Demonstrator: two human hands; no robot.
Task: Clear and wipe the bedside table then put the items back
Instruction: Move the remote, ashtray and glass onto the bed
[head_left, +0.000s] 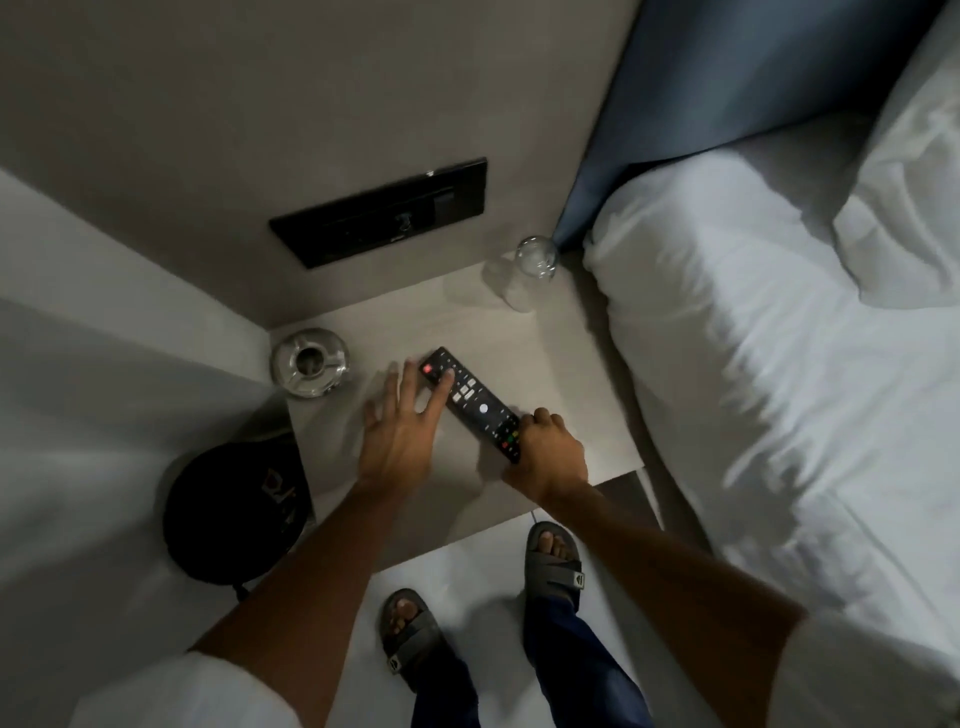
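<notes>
The remote (470, 404) lies slantwise in the middle of the desk (576, 364), between the ashtray (310, 362) at the back-left corner and the upturned glass (527, 274) at the back-right, next to the bed (753, 364). The left hand (400, 431) is spread wide, fingers released, its tips touching the remote's far end; the right hand (550, 452) has its fingers curled around the near end. Whether this is clearing or putting back cannot be told. If clearing, the next move calls for lifting the remote away.
</notes>
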